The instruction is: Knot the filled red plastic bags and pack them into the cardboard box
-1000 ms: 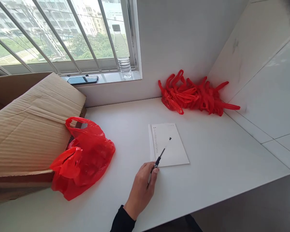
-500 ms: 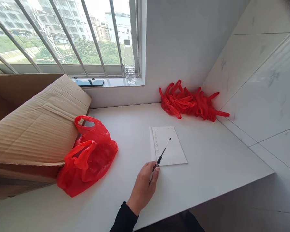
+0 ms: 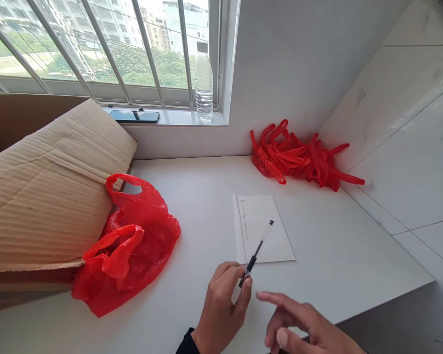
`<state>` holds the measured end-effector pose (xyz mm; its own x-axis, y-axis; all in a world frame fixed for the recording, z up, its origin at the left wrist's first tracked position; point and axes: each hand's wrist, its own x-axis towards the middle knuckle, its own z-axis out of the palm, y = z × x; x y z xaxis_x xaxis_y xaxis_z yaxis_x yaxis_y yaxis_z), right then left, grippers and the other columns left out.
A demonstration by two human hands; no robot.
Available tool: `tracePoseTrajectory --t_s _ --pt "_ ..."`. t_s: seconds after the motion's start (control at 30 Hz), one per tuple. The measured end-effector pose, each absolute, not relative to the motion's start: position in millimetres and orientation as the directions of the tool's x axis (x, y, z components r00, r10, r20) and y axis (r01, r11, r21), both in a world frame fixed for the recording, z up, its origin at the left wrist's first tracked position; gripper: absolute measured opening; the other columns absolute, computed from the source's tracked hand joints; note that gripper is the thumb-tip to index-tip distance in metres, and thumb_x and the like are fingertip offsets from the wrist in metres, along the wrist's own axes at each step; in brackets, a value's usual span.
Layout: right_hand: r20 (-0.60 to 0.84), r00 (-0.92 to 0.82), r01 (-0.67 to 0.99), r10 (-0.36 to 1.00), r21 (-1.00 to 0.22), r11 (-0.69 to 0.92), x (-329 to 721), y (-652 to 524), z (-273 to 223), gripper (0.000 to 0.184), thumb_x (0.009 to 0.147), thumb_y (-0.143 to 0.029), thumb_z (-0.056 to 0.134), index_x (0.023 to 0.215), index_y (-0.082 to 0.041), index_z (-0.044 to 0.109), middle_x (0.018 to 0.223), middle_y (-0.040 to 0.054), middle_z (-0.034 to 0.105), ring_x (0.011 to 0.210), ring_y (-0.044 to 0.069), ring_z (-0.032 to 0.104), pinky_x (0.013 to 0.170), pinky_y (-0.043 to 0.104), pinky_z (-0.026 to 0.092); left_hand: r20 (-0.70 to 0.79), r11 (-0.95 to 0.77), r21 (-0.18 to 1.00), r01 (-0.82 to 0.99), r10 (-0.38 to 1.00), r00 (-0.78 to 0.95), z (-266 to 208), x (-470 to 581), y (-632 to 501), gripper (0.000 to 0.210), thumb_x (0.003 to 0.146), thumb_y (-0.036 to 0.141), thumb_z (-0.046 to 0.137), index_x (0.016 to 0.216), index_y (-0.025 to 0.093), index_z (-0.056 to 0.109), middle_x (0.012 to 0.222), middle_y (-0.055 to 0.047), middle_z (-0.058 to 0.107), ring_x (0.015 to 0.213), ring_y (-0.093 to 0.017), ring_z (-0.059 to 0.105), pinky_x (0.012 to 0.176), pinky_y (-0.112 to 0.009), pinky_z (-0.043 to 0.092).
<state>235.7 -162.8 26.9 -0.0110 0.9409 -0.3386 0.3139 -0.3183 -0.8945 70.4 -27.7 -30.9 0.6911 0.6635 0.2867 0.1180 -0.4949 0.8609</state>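
White and smooth, the counter (image 3: 317, 255) runs beneath a barred window. On it lies a white sheet of paper (image 3: 264, 231) with one column of small writing along its left edge; the rest looks blank, so most of the page seems left to fill. The left hand (image 3: 221, 309) pinches a slim black-and-clear pen (image 3: 256, 252), tip raised over the sheet's near edge. The right hand (image 3: 306, 327) hovers empty, fingers spread, near the counter's front edge.
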Motion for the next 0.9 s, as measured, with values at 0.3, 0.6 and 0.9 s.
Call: tracePoseTrajectory --t_s 0.3,0.6,0.9 --pt "-0.272 0.397 0.188 0.877 -0.911 -0.367 261 -89 -8 0.042 0.095 -0.066 0.053 0.095 -0.025 0.064 0.072 -0.0024 0.053 0.062 0.016 0.049 0.061 0.030 0.043 0.310 -0.658 0.716 0.233 0.599 0.738 5 36 -15 0.031 0.097 0.014 0.055 0.127 0.022 0.052 0.116 -0.007 0.069 0.108 -0.023 0.060 0.094 -0.039 0.053" --pt "-0.272 0.589 0.579 0.761 -0.515 -0.632 333 -46 -50 0.042 0.091 -0.070 0.052 0.097 -0.030 0.064 0.063 -0.0055 0.055 0.062 0.020 0.053 0.063 0.033 0.042 0.415 -0.395 0.321 0.861 0.876 0.247 4 -33 42 0.050 0.100 0.029 0.054 0.146 0.017 0.042 0.141 -0.020 0.054 0.138 -0.043 0.044 0.109 -0.068 0.040" --pt "0.157 0.243 0.585 0.957 -0.811 -0.016 244 -45 22 0.022 0.102 -0.036 0.055 0.122 -0.033 0.063 0.093 0.0007 0.065 0.079 0.017 0.060 0.062 0.027 0.049 0.203 -0.572 0.454 0.684 0.813 0.545 -21 12 -6 0.045 0.099 0.015 0.047 0.143 0.020 0.046 0.112 -0.012 0.072 0.104 -0.029 0.070 0.090 -0.050 0.061"
